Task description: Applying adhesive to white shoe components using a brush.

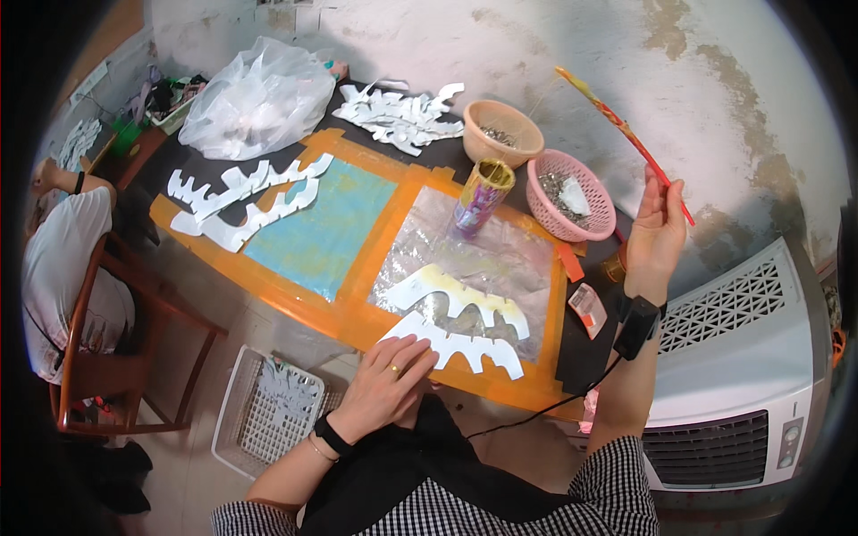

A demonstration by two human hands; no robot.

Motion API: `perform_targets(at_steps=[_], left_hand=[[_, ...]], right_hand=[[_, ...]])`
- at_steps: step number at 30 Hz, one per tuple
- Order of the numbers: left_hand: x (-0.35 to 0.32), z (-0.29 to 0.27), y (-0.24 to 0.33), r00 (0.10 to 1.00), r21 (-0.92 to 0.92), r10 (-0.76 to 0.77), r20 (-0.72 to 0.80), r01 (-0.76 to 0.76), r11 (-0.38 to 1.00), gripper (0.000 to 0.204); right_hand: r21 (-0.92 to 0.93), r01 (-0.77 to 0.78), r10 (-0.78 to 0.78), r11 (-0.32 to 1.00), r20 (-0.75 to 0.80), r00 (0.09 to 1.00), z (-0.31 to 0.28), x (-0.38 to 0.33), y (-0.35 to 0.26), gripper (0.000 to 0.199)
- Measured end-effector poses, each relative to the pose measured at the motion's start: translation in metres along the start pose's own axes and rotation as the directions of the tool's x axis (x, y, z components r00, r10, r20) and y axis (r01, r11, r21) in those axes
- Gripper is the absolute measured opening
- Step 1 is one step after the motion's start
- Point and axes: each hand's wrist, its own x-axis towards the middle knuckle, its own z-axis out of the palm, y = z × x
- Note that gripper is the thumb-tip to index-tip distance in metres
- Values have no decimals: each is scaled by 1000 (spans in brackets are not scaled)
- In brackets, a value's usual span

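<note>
My right hand (657,228), raised at the right of the table, grips a slim red stick (626,134) near its lower end. Yellow smears cover the stick's upper part, which points up and left. At the table's near edge my left hand (389,380) lies with fingers stretched over the left end of a white cut-out piece (469,347) with a notched edge. Just beyond it is a second notched white piece (465,297), yellowish along its upper side. Both lie on a clear plastic sheet (402,255). A purple can (483,201) with a yellow-crusted rim stands on the sheet's far part.
Behind the can are a peach bowl (503,119) and a pink basket (605,210), both with small metal bits. More white cut-outs (255,201) lie left, near a plastic bag (259,98). A white air cooler (724,375) stands right. A person (71,259) sits left.
</note>
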Motion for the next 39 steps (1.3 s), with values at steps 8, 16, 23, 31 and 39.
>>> perform_targets(at_steps=[8,16,23,31,39], left_hand=[[7,1,-5,1000,-10,8,-6,-8,1000,73],[6,4,-4,1000,9,-5,-28,5,1000,73],[5,1,-2,1000,7,5,-29,-5,1000,71],[0,0,-2,999,9,25,-35,-25,1000,71],[5,3,-6,999,11,23,-45,-22,1000,70]], right_hand=[[68,-79,72,995,101,992,-34,-46,-27,27],[25,59,-61,998,110,992,-17,-13,-30,26],[-92,128,-122,987,70,990,-17,4,4,10],[-115,-14,20,993,59,998,-30,-27,29,9],[-133,67,-37,989,214,976,-28,-52,-8,8]])
